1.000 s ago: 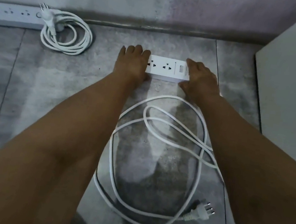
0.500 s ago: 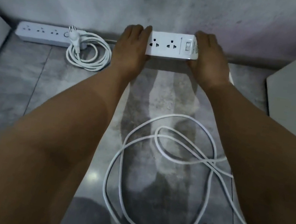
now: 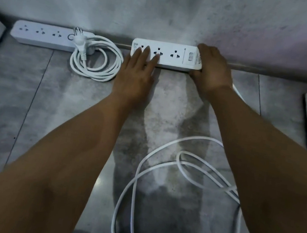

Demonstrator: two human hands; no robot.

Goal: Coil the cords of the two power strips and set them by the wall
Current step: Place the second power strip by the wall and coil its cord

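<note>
Curling round the switch end of the second power strip (image 3: 174,56), the right grip (image 3: 212,69) holds it at the foot of the wall (image 3: 164,8). The left grip (image 3: 137,70) lies flat, fingers straight, on the strip's other end. Nearer the person than both grips, the loose cord (image 3: 205,138) sprawls on the floor (image 3: 22,96). Left of the left grip sits the first power strip (image 3: 41,35), its coiled cord (image 3: 95,71) beside it.

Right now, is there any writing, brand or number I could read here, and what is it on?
"tech": printed sideways on the right power strip, beside its switch; the word's start is unclear next to the right hand.
Small print at that strip's other end, by the left hand: too small to read.
Left power strip: no writing visible.
</note>
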